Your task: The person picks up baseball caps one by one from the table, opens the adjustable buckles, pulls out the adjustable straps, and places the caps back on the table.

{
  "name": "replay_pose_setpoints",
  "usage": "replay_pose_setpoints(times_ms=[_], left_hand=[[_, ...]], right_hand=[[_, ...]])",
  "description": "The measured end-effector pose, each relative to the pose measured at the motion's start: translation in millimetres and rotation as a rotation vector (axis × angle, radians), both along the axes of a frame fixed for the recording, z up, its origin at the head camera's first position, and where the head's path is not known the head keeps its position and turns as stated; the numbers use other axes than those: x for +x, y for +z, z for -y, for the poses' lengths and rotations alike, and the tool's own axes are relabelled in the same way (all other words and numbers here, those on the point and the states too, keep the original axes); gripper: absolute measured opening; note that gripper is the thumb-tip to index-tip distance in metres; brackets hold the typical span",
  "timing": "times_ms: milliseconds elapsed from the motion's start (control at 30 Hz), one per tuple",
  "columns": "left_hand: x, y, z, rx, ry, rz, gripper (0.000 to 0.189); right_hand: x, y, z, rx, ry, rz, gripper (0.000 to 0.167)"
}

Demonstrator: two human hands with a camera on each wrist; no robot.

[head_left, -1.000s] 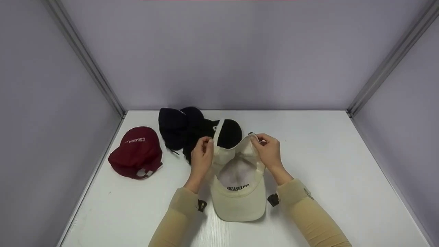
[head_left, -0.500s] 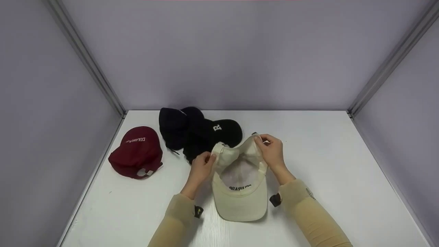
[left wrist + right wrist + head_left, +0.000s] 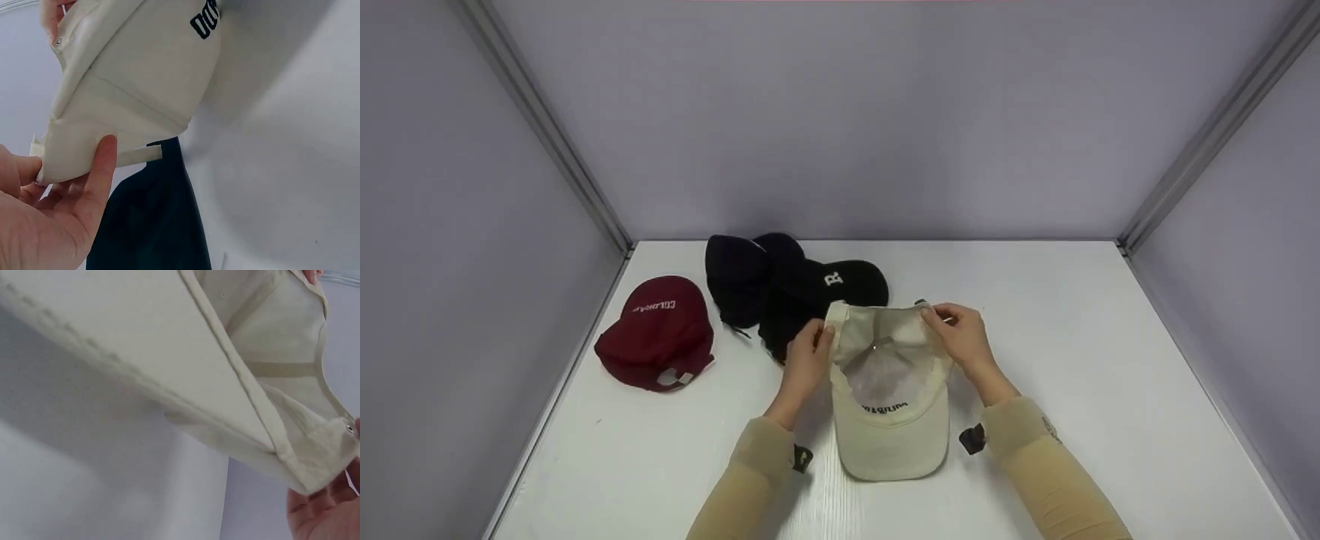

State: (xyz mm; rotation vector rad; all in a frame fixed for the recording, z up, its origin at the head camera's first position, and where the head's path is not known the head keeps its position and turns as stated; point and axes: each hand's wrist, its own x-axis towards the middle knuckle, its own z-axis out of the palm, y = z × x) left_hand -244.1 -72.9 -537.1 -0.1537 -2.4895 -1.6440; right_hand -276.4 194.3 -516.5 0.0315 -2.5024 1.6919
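A cream baseball cap (image 3: 892,446) with dark lettering lies with its hollow facing up and its brim toward the person. My left hand (image 3: 808,364) pinches the back edge of the cap on the left side. On the other side, my right hand (image 3: 966,337) pinches the back edge near its right corner. In the left wrist view, the left thumb and fingers (image 3: 104,163) grip the cap's rim, and a strap end hangs beside them. The right wrist view shows the brim's underside close up, with the right fingers (image 3: 332,498) at the rim by a metal eyelet.
A dark red cap (image 3: 660,330) lies at the left of the white table (image 3: 1050,360). Behind the cream cap are a black cap (image 3: 855,285) with a white letter R and a dark navy cap (image 3: 735,274), overlapping each other. Grey panels (image 3: 877,120) enclose the table.
The left hand first came down and toward the person with its side of the cap, uncovering the black cap's R, then rose slightly. The cap's back edge now stretches straighter between both hands.
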Motion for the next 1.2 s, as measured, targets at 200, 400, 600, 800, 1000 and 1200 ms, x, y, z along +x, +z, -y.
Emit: replay_pose_setpoints(times_ms=[200,400,600,800,1000,1200], left_hand=[[-1.9,-1.8,-5.1,0.052,0.029,-0.012,0.017],[-2.0,-2.5,-7.1,0.084,0.050,-0.008,0.018],[-0.6,-2.3,-6.7,0.090,0.063,0.014,0.020],[4.0,-0.9,-5.4,0.044,0.066,0.014,0.020],[10.7,-3.9,-3.7,-0.060,0.024,-0.007,0.013],[13.7,-4.2,-2.5,-0.162,0.035,-0.015,0.013]], right_hand=[[9.2,-3.4,-12.7,0.096,0.027,0.078,0.041],[26.4,-12.1,-22.9,0.039,0.042,0.183,0.050],[39.2,-24.2,-26.1,-0.039,0.068,0.270,0.048],[43.5,-31.4,-22.9,-0.075,0.080,0.282,0.034],[43.1,-31.3,-21.2,-0.097,0.060,0.269,0.028],[42.6,-25.0,-20.1,-0.145,0.075,0.282,0.027]])
